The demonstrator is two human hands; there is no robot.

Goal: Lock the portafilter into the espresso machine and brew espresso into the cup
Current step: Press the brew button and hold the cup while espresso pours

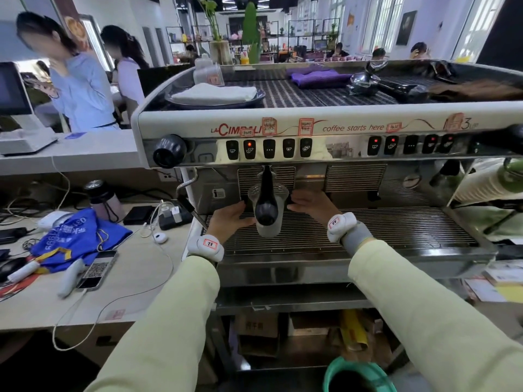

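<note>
The espresso machine (pixel 325 128) fills the middle of the head view. A portafilter with a black handle (pixel 266 202) sits in the left group head, handle pointing toward me. Under it a clear plastic cup (pixel 268 229) stands on the wire drip tray (pixel 368 230). My left hand (pixel 230 222) touches the cup's left side and my right hand (pixel 311 206) reaches its right side; both seem to cradle it. The second button (pixel 249 148) of the left row glows red. The cup's inside is hidden by the handle.
A steam wand (pixel 188 199) hangs left of my left hand. On the machine's top lie a folded white cloth (pixel 215 93), purple cloths (pixel 317 75) and a spare portafilter (pixel 365 80). The left counter holds cables, a blue bag (pixel 76 239) and a phone (pixel 97 270). Two people stand behind.
</note>
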